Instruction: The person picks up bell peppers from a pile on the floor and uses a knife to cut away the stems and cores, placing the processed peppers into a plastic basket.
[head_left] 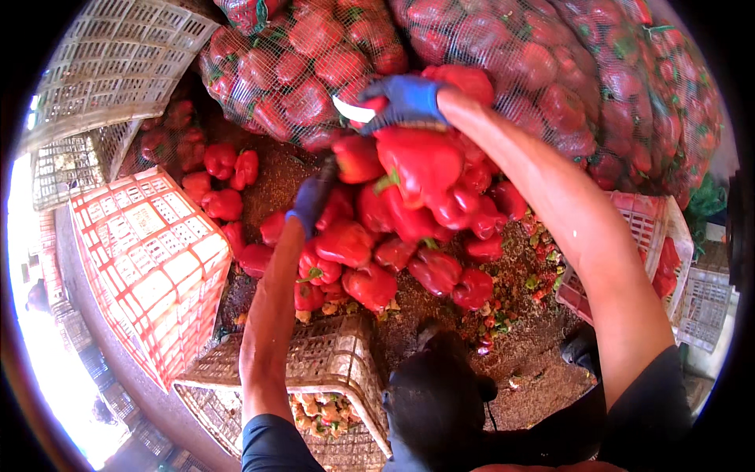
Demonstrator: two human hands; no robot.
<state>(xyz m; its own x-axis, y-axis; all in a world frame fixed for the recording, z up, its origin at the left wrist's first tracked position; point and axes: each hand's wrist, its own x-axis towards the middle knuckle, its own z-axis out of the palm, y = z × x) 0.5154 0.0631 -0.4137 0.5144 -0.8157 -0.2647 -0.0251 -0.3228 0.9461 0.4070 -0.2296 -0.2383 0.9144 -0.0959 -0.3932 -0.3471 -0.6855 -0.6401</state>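
Note:
My right hand [409, 101], in a blue and dark glove, is closed around a knife whose pale curved blade [354, 110] points left. Something red shows beside its fingers. My left hand [313, 198], gloved too, grips the left side of a red bell pepper [359, 159]; some of its fingers are hidden. Below and between both hands spreads a heap of loose red bell peppers [346, 242]. A large pepper [418, 165] lies on top, just under my right wrist.
Full mesh sacks of red peppers [314, 71] line the far side. A red and white crate [149, 236] stands left; an off-white crate with cut pepper cores [322, 413] sits near me. Another crate [664, 267] is at right. Scraps [503, 322] litter the floor.

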